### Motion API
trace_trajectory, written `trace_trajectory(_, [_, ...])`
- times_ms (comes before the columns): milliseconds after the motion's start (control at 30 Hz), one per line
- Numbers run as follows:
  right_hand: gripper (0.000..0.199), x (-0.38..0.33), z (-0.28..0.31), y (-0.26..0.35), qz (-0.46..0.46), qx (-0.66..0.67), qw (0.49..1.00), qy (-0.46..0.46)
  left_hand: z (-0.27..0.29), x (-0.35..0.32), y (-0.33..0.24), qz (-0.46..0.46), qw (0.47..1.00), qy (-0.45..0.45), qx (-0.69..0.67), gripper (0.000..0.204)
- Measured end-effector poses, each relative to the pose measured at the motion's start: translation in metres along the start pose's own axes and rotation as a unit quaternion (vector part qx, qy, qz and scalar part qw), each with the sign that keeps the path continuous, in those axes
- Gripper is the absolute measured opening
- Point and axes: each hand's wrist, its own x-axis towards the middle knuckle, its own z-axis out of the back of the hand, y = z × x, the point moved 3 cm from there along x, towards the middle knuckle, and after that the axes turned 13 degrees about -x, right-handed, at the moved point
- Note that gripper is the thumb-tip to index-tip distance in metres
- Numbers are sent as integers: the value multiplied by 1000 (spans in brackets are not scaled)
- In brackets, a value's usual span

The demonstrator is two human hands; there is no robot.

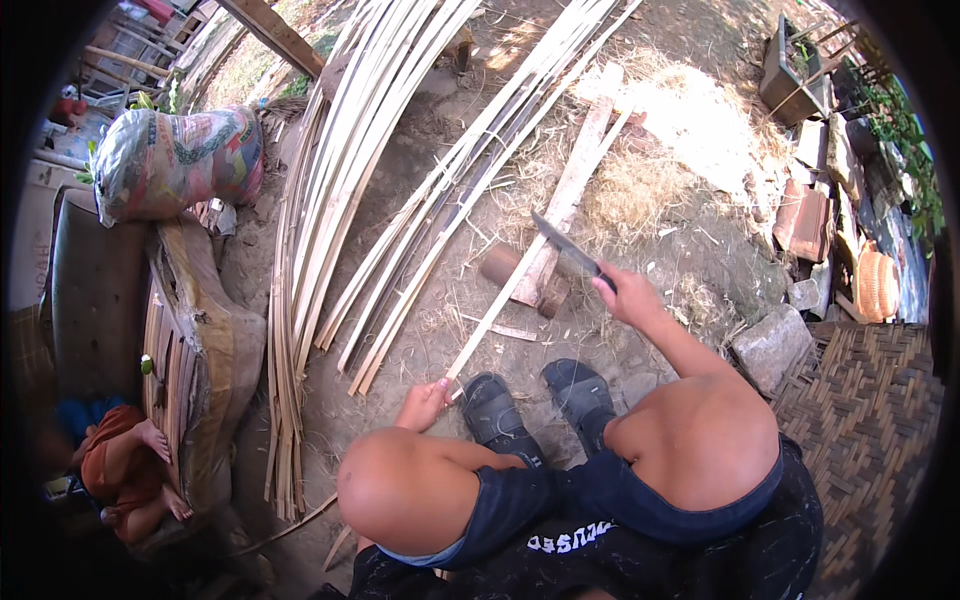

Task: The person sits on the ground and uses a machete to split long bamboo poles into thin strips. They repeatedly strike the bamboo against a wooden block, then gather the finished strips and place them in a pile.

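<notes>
My left hand [425, 404] is closed round the near end of a long pale bamboo strip [500, 302], close to my left foot. The strip slants away to the upper right and passes over a flat wooden board [570, 203]. That board leans with its near end on a short round log [525, 280]. In my right hand [633, 297] is the dark handle of a knife [572, 247]. Its long blade points up and left, across the strip and board; whether it touches them I cannot tell.
Long split bamboo strips [340, 190] lie in bundles on the left, with more strips [455, 190] beside them. Shavings [640, 190] cover the ground ahead. A stuffed sack [180, 165] and another person's legs [135, 465] are at left. A stone block [773, 350] and woven mat [860, 400] lie right.
</notes>
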Motion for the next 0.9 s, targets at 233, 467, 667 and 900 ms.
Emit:
trace_trajectory(233, [42, -19, -15, 21, 164, -100, 981, -18, -8, -2, -1, -38, 999, -10, 10, 48])
trace_trajectory(467, [44, -3, -15, 4, 107, -44, 993, 5, -24, 3, -8, -30, 996, -65, -58, 38])
trace_trajectory(667, [43, 45, 37, -130, -263, -21, 964, -40, -7, -7, -5, -28, 998, -52, 23, 33])
trace_trajectory(900, [40, -16, -16, 11, 19, -6, 1000, 21, -79, 46, -68, -222, 934, -106, 259, 37])
